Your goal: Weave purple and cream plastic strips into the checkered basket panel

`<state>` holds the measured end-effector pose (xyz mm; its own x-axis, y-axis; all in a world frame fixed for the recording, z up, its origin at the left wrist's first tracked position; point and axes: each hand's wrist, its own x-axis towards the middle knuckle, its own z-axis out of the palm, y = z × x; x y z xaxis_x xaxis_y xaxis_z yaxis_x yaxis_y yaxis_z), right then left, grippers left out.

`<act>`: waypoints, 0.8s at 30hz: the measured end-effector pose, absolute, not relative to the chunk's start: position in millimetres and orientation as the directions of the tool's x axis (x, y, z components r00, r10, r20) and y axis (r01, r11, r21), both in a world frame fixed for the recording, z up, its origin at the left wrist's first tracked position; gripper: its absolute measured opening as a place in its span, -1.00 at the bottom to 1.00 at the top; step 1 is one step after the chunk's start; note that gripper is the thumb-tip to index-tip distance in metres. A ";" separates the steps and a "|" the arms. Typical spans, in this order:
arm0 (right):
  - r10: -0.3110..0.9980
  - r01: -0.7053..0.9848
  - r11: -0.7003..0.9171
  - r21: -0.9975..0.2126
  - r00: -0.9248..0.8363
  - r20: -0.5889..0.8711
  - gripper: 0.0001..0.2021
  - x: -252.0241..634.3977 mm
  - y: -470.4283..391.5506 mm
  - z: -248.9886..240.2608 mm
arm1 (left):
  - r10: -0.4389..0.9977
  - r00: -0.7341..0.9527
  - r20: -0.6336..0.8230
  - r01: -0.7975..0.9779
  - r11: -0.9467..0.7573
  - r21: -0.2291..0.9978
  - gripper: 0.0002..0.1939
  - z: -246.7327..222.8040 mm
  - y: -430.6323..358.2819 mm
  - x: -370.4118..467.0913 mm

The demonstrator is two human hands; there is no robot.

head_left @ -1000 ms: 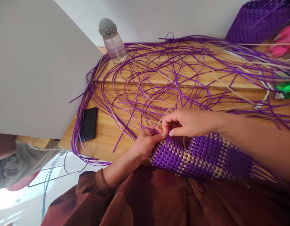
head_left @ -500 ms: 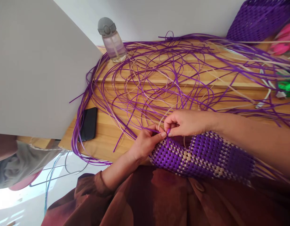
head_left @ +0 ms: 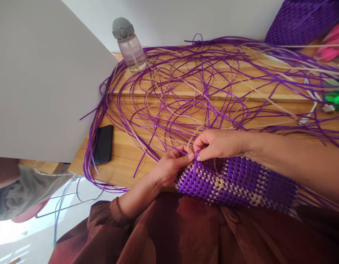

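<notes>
A purple and cream woven piece (head_left: 240, 183) lies at the table's front edge against the brown garment. My left hand (head_left: 172, 165) pinches purple strand at the piece's upper left edge, thumb and forefinger together. Touching its fingertips from the right, my right hand (head_left: 213, 143) grips a small purple loop (head_left: 196, 155) between thumb and forefinger. A cream strand arches up behind the fingertips. Loose purple and cream strands (head_left: 183, 95) spread in tangled curves beyond both hands.
The wooden table (head_left: 122, 146) carries a black phone (head_left: 102, 145) at left and a clear bottle with grey lid (head_left: 130, 46) at the back. A purple woven basket (head_left: 304, 24), pink item (head_left: 332, 44), white cable (head_left: 309, 110) and green bundle (head_left: 335, 98) are at right. Another person's grey clothing (head_left: 23, 194) shows at left.
The view has shifted very slightly. My right fingertips have moved a little to the right, and the purple loop at them looks slightly wider.
</notes>
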<state>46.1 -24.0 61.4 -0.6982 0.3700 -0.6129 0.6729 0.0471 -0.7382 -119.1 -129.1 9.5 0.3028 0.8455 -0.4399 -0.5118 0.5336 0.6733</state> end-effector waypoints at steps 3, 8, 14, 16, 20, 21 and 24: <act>0.409 0.690 0.201 -0.695 -0.704 -0.581 -0.88 43.8 -24.9 64.7 | 0.867 0.271 -0.417 -0.510 0.497 0.702 -0.69 5.4 -129.9 -119.7; 0.405 0.698 0.239 -0.675 -0.704 -0.584 -0.88 42.0 -23.0 67.0 | 0.893 0.218 -0.394 -0.566 0.444 0.695 -0.71 -0.8 -130.4 -115.2; 0.405 0.696 0.202 -0.689 -0.700 -0.589 -0.85 44.7 -24.3 68.8 | 0.827 0.281 -0.486 -0.613 0.545 0.573 -0.64 -2.4 -130.3 -111.7; 0.425 0.691 0.240 -0.681 -0.706 -0.567 -0.85 46.7 -25.1 70.5 | 0.790 0.328 -0.518 -0.593 0.599 0.538 -0.62 -3.6 -130.0 -112.5; 0.436 0.689 0.286 -0.666 -0.712 -0.551 -0.84 49.9 -24.6 73.7 | 0.798 0.300 -0.523 -0.576 0.588 0.567 -0.62 -2.7 -129.2 -114.0; 0.433 0.689 0.292 -0.663 -0.713 -0.551 -0.83 50.4 -24.7 74.5 | 0.807 0.280 -0.519 -0.579 0.574 0.580 -0.62 -1.4 -129.1 -114.0; 0.440 0.662 0.375 -0.649 -0.743 -0.505 -0.82 53.8 -29.8 77.7 | 0.826 0.249 -0.506 -0.574 0.547 0.609 -0.62 2.9 -129.4 -113.3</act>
<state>53.8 -29.8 77.7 -0.7430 0.4397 -0.5046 0.6623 0.3750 -0.6486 -113.3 -129.4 2.9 0.2490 0.8255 -0.5064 -0.5744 0.5469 0.6090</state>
